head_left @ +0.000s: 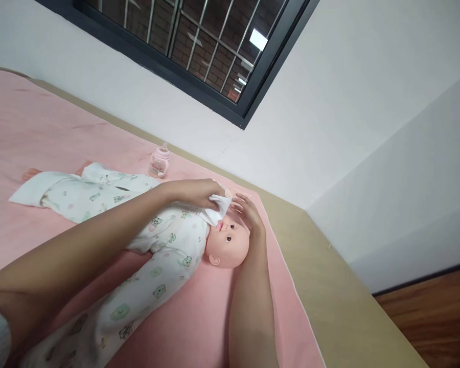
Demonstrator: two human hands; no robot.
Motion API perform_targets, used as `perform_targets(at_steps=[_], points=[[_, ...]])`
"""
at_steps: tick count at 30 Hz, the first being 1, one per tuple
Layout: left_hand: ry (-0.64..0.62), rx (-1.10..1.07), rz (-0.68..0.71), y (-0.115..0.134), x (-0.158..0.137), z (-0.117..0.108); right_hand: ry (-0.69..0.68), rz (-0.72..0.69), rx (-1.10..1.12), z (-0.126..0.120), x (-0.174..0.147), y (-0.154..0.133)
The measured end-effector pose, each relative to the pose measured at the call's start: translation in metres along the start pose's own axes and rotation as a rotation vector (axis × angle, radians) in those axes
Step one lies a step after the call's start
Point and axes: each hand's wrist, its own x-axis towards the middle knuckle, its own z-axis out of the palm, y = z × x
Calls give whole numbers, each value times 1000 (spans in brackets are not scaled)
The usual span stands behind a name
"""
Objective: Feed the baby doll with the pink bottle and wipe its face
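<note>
A bald baby doll (pixel 233 250) lies on its back, its face turned up. It wears a white suit (pixel 172 245) printed with small green and brown animals. My left hand (pixel 201 193) reaches across the doll's chest, closed on a white tissue (pixel 221 209), which lies against the chin and mouth area. Along the far side of the head rests my right hand (pixel 249 212), its fingers apart and slightly curved near the doll's cheek and the tissue. My fingers partly hide that far cheek.
A pink baby bottle (pixel 160 162) stands upright beyond the doll, near the wall. Beneath everything is a pink sheet (pixel 199 317) over a beige surface (pixel 314 286). A dark-framed barred window (pixel 214 97) is above, and a brown wooden surface (pixel 437 317) shows at lower right.
</note>
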Motion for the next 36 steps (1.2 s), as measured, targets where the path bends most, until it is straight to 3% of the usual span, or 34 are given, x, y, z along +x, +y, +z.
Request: perform_targets(at_steps=[6,29,36], points=[[28,16,-54,-4,3,9,73,153,26,-5,5,36],[-106,-43,57,0,0,5,114,113,35,-5,8,43],[-162,-9,-2,7,-1,6,122,60,4,-9,12,50]])
